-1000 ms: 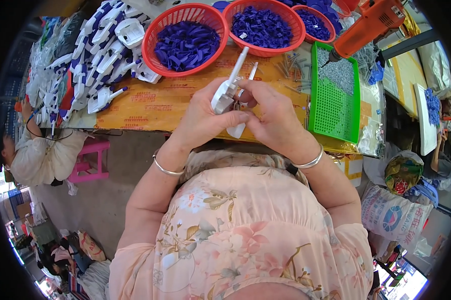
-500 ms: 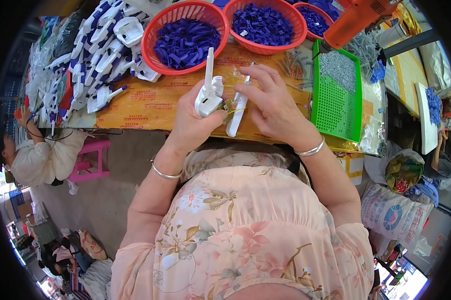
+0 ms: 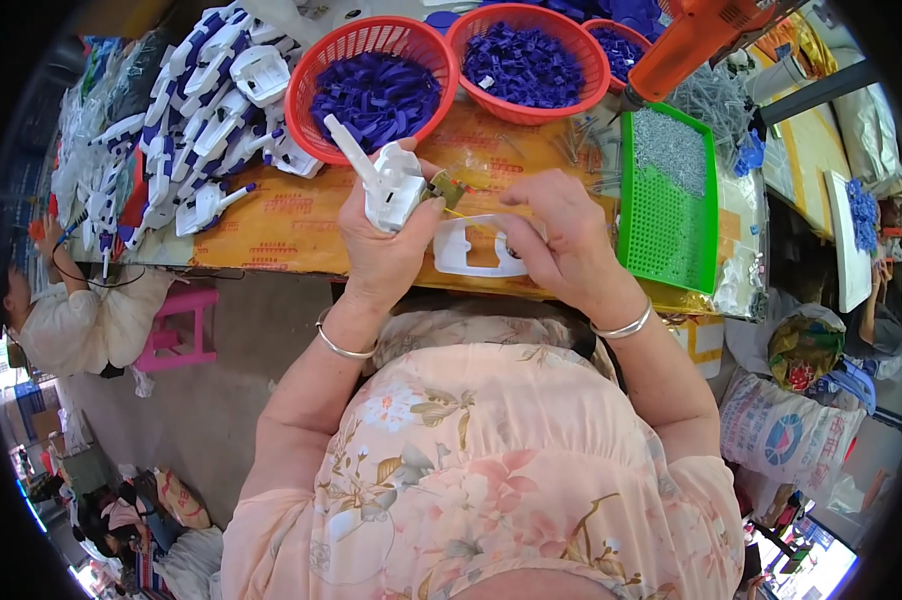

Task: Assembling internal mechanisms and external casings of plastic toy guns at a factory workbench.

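Observation:
My left hand (image 3: 383, 262) is closed on a white plastic housing (image 3: 395, 192), whose long white arm (image 3: 347, 142) points up and left. Beside its thumb, at the housing's right side, sits a small brownish electronic part (image 3: 445, 187). Thin yellow wires (image 3: 455, 212) run from there toward the right hand. A flat white plastic panel with cut-outs (image 3: 453, 262) is gripped along its right side by my right hand (image 3: 571, 240). That hand's fingers are bent, and their tips are partly hidden. Both hands are above the table's front edge.
Red baskets of blue plastic parts (image 3: 301, 88) stand at the back. White-and-blue assemblies (image 3: 206, 125) are heaped left. A green tray (image 3: 713, 235) holds small screws at right, below an orange power tool (image 3: 686, 55). A person (image 3: 86, 315) sits at far left.
The housing has tipped to the left, its arm now slanting. The panel has turned from edge-on to show its face. The right hand has shifted slightly right and down.

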A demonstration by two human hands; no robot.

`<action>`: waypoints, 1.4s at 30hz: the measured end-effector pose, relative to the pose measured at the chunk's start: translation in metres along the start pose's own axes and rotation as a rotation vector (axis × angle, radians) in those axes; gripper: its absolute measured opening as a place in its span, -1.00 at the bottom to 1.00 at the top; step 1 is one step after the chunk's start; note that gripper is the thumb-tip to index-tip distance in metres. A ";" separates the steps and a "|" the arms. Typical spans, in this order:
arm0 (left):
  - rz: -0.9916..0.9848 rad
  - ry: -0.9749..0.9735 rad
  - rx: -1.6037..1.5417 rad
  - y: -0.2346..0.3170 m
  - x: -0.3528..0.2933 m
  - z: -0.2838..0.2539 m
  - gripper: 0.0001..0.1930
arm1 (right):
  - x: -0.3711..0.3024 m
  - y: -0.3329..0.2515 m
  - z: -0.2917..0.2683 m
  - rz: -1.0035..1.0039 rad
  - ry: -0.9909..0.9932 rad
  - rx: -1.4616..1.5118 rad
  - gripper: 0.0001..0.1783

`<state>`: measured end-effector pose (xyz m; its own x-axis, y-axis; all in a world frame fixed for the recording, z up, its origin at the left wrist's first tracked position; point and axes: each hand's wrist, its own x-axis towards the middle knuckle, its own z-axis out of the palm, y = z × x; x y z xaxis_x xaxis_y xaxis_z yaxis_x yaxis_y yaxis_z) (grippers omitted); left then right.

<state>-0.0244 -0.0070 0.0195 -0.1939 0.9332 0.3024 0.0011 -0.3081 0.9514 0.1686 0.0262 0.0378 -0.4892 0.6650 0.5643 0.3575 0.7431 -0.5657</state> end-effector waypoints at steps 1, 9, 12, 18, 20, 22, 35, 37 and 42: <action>0.006 -0.002 -0.002 -0.002 0.001 0.001 -0.50 | 0.002 0.002 0.002 0.056 0.004 0.007 -0.80; -0.336 -0.029 -0.492 0.005 0.003 0.008 -0.47 | 0.013 0.002 0.013 0.403 -0.080 0.510 -0.86; -0.503 -0.152 -0.689 0.005 0.006 0.004 -0.49 | 0.012 -0.002 0.017 0.507 -0.002 0.667 -0.88; -0.610 -0.267 -0.696 0.003 0.006 -0.001 -0.43 | 0.003 0.011 0.019 0.227 0.055 0.341 -0.89; -0.735 -0.223 -0.895 0.008 0.006 -0.003 -0.39 | 0.001 0.008 0.018 0.362 0.136 0.391 -0.91; -0.702 -0.233 -0.884 0.005 0.002 -0.008 -0.34 | 0.002 0.007 0.014 0.318 0.168 0.324 -0.90; -0.640 -0.283 -0.655 0.010 -0.013 -0.001 -0.47 | 0.000 -0.001 0.018 0.090 0.198 -0.043 -0.85; -0.639 -0.285 -0.710 0.009 -0.014 0.001 -0.52 | -0.001 -0.002 0.019 0.086 0.195 -0.066 -0.85; -0.680 -0.301 -0.686 0.005 -0.014 0.001 -0.51 | -0.003 0.000 0.020 0.023 0.181 -0.151 -0.84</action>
<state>-0.0207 -0.0213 0.0202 0.3119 0.9290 -0.1994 -0.6000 0.3553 0.7167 0.1542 0.0225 0.0243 -0.3337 0.6742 0.6589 0.4886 0.7214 -0.4907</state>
